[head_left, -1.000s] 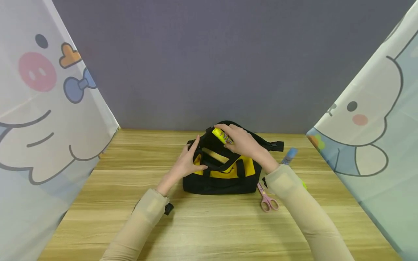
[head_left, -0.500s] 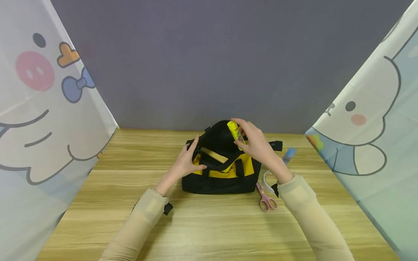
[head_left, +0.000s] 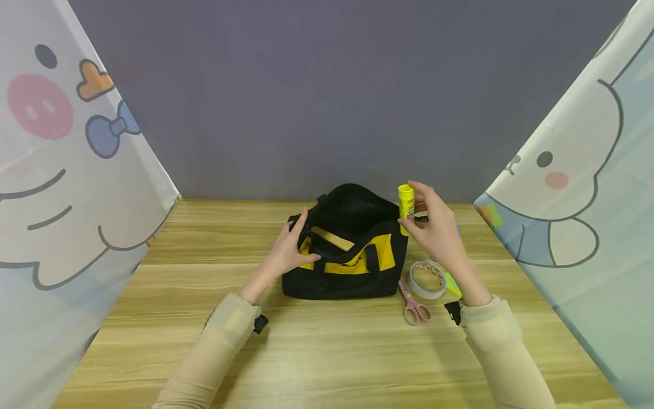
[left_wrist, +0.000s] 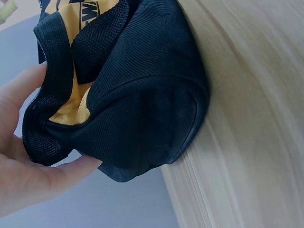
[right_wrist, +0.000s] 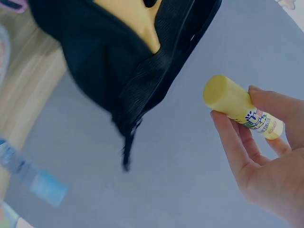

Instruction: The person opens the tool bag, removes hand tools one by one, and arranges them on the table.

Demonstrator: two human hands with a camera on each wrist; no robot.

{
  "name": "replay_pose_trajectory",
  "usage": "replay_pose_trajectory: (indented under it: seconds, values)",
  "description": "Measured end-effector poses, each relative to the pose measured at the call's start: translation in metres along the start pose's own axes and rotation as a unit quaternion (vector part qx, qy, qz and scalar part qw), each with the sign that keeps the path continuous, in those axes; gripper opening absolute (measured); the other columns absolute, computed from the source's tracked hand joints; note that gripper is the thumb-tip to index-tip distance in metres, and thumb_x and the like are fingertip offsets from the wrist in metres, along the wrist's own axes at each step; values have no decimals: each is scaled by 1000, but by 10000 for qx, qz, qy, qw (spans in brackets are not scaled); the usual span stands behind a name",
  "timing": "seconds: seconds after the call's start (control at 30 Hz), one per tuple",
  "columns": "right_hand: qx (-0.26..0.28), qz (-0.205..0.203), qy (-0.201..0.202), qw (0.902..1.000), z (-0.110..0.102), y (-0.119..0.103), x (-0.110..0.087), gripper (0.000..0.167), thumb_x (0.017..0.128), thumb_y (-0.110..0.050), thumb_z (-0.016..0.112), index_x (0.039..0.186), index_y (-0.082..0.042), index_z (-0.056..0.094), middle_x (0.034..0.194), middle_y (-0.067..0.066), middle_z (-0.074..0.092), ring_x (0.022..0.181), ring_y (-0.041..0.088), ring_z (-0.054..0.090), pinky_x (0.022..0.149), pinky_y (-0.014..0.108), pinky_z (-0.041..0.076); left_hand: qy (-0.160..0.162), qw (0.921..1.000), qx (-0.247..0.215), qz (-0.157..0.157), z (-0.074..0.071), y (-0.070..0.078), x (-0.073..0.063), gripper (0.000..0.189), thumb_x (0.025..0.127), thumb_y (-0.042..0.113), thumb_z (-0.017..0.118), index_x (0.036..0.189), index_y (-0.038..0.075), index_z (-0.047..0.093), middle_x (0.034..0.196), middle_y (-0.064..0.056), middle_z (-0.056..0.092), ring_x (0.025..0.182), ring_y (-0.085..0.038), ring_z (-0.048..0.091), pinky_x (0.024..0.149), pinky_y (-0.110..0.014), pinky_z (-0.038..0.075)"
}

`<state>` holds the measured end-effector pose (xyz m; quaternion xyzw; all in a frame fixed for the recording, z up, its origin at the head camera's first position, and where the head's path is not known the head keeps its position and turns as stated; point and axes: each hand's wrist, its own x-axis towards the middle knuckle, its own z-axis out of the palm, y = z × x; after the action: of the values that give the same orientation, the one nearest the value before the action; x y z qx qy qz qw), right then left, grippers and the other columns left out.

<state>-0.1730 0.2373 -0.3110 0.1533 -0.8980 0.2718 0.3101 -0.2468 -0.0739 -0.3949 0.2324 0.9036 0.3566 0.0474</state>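
Observation:
A black and yellow tool bag (head_left: 337,284) stands on the table with its mouth spread apart. My left hand (head_left: 287,250) holds the left end of that mouth, thumb toward the front edge and fingers toward the back. In the left wrist view, the fingers (left_wrist: 23,88) go behind the black rim. My right hand (head_left: 438,230) pinches a yellow glue stick (head_left: 406,200) upright between thumb and fingertips, at the bag's right end. The right wrist view shows the printed label on the glue stick (right_wrist: 249,111). Inside the bag lies a flat, light wooden-looking strip (head_left: 333,238).
Right of the bag, a roll of tape (head_left: 427,280) and pink scissors (head_left: 418,309) lie on the wooden table (head_left: 327,352). A bright green item (head_left: 452,284) is partly behind the right wrist. A blue-capped tube (right_wrist: 33,175) lies farther back. A grey wall stands behind.
My right hand has moved right with the glue stick, from above the bag's mouth to its right end, and the stick has turned upright. The left hand keeps its place on the bag.

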Motion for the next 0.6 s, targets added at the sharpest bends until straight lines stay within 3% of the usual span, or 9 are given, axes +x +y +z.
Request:
replay_pose_trajectory:
  seconds: [0.07,0.17,0.3,0.6]
  values:
    - [-70,122,131,9998,-4,6,-6,81,77,7,80,146,-6,41,107,22,64,89,36,69,63,44,60,-7,10000,2,0,0,0,0,110,85,30,79,162,25,0,161,-34,9,143,-56,28,106,-68,39]
    - [-144,296,289,9990,-9,16,-14,81,76,7,80,146,-6,41,107,23,64,87,37,68,63,21,59,17,10000,-8,15,0,0,1,110,85,30,79,162,26,-1,161,-34,9,143,-56,28,106,-68,39]
    - [-146,507,429,9977,-13,29,-26,79,76,9,79,144,-4,42,106,27,64,87,41,67,65,-6,39,26,10000,-8,18,-1,0,1,111,85,30,79,161,29,-2,161,-33,8,143,-57,28,106,-68,39]
    - [-325,1002,839,9909,-22,56,-50,78,76,8,80,143,-1,41,105,30,62,87,47,66,71,-5,33,-7,10000,-3,-40,1,-2,1,112,85,31,79,161,32,-4,161,-33,7,142,-57,29,106,-67,39]
